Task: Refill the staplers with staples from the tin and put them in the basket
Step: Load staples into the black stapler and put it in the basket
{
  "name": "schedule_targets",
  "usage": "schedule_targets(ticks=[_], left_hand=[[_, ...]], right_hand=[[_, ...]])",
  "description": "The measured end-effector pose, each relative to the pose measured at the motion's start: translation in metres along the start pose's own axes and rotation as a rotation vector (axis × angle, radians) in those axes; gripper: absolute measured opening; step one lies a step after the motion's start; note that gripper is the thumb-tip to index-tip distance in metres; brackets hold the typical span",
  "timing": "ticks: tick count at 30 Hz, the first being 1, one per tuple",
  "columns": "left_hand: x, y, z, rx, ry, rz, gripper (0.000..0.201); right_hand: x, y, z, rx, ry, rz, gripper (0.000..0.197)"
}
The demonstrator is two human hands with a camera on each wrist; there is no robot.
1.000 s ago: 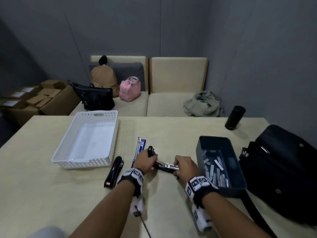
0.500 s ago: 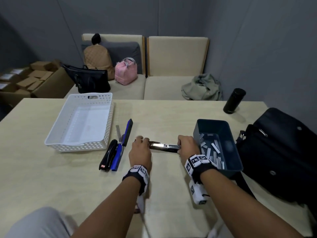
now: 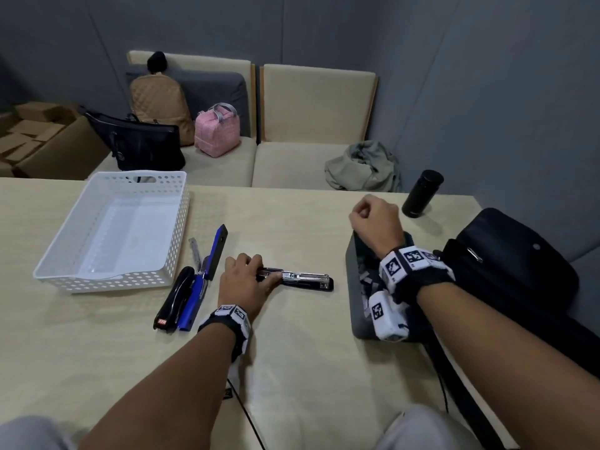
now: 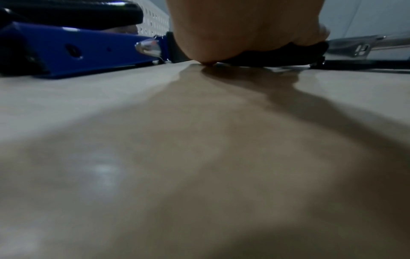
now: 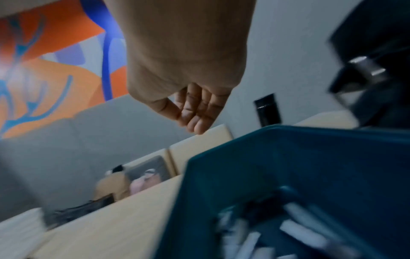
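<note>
An opened black stapler (image 3: 302, 280) lies flat on the table, its metal staple channel facing up. My left hand (image 3: 256, 271) holds its left end down, fingers curled over the black lid (image 4: 277, 50). My right hand (image 3: 363, 216) hovers above the far end of the dark tin (image 3: 352, 287), fingers loosely curled and empty (image 5: 195, 113). Staple strips (image 5: 299, 233) lie in the tin. A shut black stapler (image 3: 173, 300) and an opened blue stapler (image 3: 211, 264) lie side by side left of my left hand. The white basket (image 3: 107, 282) stands empty at the left.
A black bag (image 3: 506, 271) lies right of the tin, its strap running toward the near edge. A black bottle (image 3: 422, 193) stands at the far right of the table. Cushioned seats with several bags sit beyond the far edge. A thin cable (image 3: 240, 404) lies near me.
My right hand has let go of the opened stapler and risen over the tin. My left hand stays on the stapler's left end. The head view has shifted.
</note>
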State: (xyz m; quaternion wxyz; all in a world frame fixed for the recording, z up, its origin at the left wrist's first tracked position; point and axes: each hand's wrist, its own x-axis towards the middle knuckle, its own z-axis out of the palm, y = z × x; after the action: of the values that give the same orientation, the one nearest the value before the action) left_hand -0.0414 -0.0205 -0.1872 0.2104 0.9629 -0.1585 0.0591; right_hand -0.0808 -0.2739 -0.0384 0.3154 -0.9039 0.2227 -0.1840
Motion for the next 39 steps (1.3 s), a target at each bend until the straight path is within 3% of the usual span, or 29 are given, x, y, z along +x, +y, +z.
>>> schedule_targets(ticks=[2, 3, 6, 8, 12, 20, 25, 28, 31, 34, 37, 39], left_hand=[[0.001, 0.001, 0.000, -0.038, 0.006, -0.024, 0.051], [0.001, 0.001, 0.000, -0.054, 0.002, -0.034, 0.050], [0.002, 0.001, -0.001, -0.072, -0.010, -0.061, 0.051], [0.002, 0.002, -0.002, -0.080, -0.011, -0.070, 0.052], [0.002, 0.002, -0.001, -0.083, -0.017, -0.080, 0.052], [0.001, 0.002, -0.001, -0.077, -0.038, -0.090, 0.053], [0.001, 0.004, -0.002, -0.085, -0.032, -0.090, 0.053], [0.001, 0.004, -0.003, -0.086, -0.049, -0.095, 0.053], [0.001, 0.005, -0.004, -0.076, -0.064, -0.093, 0.053], [0.000, 0.005, -0.005, -0.074, -0.070, -0.097, 0.053], [0.000, 0.005, -0.006, -0.078, -0.081, -0.094, 0.053], [0.000, 0.005, -0.006, -0.089, -0.084, -0.099, 0.053]], right_hand=[[0.006, 0.026, -0.018, -0.125, 0.030, 0.122, 0.012], [0.005, 0.043, -0.021, -0.196, -0.062, 0.169, 0.013], [-0.009, 0.078, -0.015, -0.404, -0.615, 0.124, 0.020], [-0.013, 0.081, -0.009, -0.432, -0.834, 0.052, 0.036], [-0.004, 0.079, 0.003, -0.550, -0.816, -0.076, 0.037], [-0.002, 0.081, 0.014, -0.754, -0.867, -0.155, 0.034], [-0.006, 0.084, 0.009, -0.753, -0.866, -0.114, 0.013], [-0.009, 0.084, 0.007, -0.690, -0.919, -0.091, 0.025], [-0.013, 0.084, 0.009, -0.794, -0.889, -0.144, 0.031], [-0.015, 0.078, 0.006, -0.856, -0.848, -0.168, 0.026], [-0.010, 0.071, -0.005, -0.789, -0.826, -0.122, 0.002], [-0.002, 0.066, -0.018, -0.691, -0.784, -0.072, 0.011]])
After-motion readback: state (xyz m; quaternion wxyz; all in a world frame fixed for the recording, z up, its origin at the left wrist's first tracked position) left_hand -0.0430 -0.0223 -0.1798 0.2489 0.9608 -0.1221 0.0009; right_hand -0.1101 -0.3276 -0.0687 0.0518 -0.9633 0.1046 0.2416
